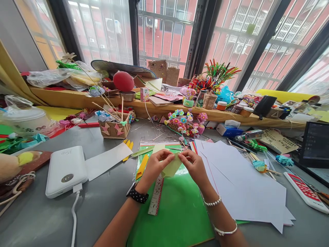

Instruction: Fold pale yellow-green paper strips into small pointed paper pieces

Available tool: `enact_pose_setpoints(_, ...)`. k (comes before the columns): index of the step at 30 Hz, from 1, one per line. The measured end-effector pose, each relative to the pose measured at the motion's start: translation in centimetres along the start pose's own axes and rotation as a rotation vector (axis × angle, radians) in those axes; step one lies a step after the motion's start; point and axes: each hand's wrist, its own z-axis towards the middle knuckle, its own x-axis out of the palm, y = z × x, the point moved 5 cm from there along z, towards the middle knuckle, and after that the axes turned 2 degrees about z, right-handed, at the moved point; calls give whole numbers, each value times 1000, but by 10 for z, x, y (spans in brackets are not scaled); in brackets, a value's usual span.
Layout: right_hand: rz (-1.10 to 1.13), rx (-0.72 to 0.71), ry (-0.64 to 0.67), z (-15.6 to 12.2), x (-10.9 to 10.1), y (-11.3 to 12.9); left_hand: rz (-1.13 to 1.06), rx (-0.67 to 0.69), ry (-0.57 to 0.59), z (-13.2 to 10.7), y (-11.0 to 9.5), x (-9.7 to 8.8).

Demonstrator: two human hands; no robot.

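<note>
Between my two hands is a small piece of pale yellow-green paper (171, 168), held up over the green sheet (180, 212). The fingers of my left hand (159, 164) pinch its upper left edge. My right hand (191, 165) grips the upper right corner between thumb and fingers. Below the left hand lies a patterned ruler (156, 199) with a red edge, partly covered by the paper. Folded yellow paper (142, 167) rests beside the left wrist. Another pale green strip (158, 148) lies just behind the hands, near scissors (175, 149) that are partly hidden.
A white power bank (67, 168) with a cable lies left, beside a white paper strip (110, 160). White sheets (246, 192) are stacked to the right, with a red-and-white calculator (305, 192) beyond. A cardboard box (114, 129) and handmade flowers (183, 123) stand behind.
</note>
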Motion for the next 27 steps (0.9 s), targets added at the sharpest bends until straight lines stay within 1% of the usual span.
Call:
enact_pose_setpoints(5,29,49,13,-1,1,0,11,-36,48,0,2,3)
enact_pose_setpoints(10,209,134,16,0,1,-6,-67,-102,91,-1,3,4)
enact_pose_setpoints(14,332,198,53,0,4,-11,-81,-138,114,-2,3,6)
enact_pose_setpoints(22,329,211,74,0,4,-11,-95,-163,121,-2,4,6)
enact_pose_setpoints(27,255,199,52,0,2,-12,-88,-166,125,-3,4,6)
